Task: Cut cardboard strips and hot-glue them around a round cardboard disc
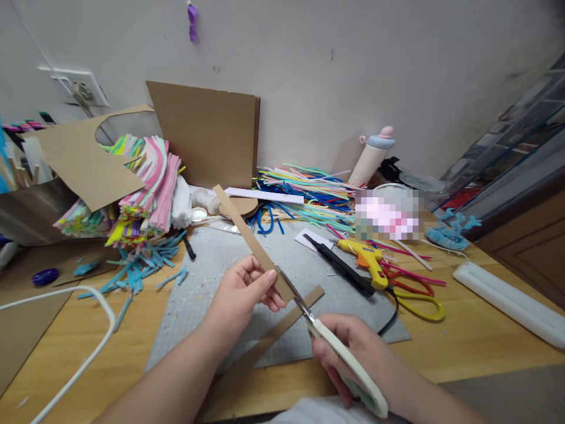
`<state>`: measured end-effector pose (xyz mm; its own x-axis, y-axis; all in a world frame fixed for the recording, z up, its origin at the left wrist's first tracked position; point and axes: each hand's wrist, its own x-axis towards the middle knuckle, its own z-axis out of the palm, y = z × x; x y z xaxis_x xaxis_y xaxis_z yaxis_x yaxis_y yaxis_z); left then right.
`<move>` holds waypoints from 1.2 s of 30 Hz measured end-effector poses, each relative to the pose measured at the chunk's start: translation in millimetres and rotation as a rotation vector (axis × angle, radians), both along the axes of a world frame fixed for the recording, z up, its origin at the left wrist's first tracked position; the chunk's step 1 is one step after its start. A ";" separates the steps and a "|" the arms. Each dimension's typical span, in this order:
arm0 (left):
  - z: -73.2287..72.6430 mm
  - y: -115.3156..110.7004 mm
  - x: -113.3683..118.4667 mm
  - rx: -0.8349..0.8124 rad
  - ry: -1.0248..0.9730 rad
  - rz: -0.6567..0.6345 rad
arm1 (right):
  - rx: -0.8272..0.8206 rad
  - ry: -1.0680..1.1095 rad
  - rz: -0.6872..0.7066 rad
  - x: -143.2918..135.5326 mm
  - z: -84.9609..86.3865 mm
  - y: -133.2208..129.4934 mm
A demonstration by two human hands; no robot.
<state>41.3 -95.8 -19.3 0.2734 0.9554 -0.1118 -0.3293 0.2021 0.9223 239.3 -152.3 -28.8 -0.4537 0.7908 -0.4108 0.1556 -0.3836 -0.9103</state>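
Between the thumb and fingers of my left hand (249, 285) is a narrow brown cardboard strip (242, 227), tilted with its far end up and to the left. My right hand (348, 347) grips the pale handles of a pair of scissors (338, 347). The scissor blades lie along the right edge of the strip's near end, close to my left fingertips; whether they are cutting into it I cannot tell. Below both hands a second cardboard strip (282, 330) runs diagonally over the grey cutting mat (185, 306).
A yellow glue gun (366, 259) and a black utility knife (338, 265) lie on the right of the mat. Pipe cleaners (304, 188) are heaped along the wall, near a bottle (373, 156). Cardboard sheets (207, 135) lean at the back. A white cable (108, 318) loops at left.
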 end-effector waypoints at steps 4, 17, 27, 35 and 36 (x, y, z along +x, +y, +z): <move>0.3 0.0 -0.1 -0.022 -0.025 -0.016 | -0.078 0.032 0.003 -1.4 -2.7 -2.0; 2.7 -1.4 -0.4 -0.012 -0.003 -0.006 | 0.041 -0.002 0.012 0.0 2.2 -6.0; 1.8 -1.6 0.6 -0.043 0.043 -0.009 | 0.008 -0.030 -0.005 -3.4 -0.6 -5.6; 3.3 -2.4 1.1 -0.078 0.060 -0.022 | 0.004 0.003 0.015 -2.8 -3.1 -6.5; 3.3 -2.5 1.1 -0.081 0.062 -0.023 | 0.002 0.007 0.015 -3.3 -2.7 -6.4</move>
<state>42.5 -98.3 -16.0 0.2852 0.9361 -0.2058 -0.2662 0.2836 0.9213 236.0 -158.8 -31.5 -0.4688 0.7844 -0.4062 0.1548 -0.3798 -0.9120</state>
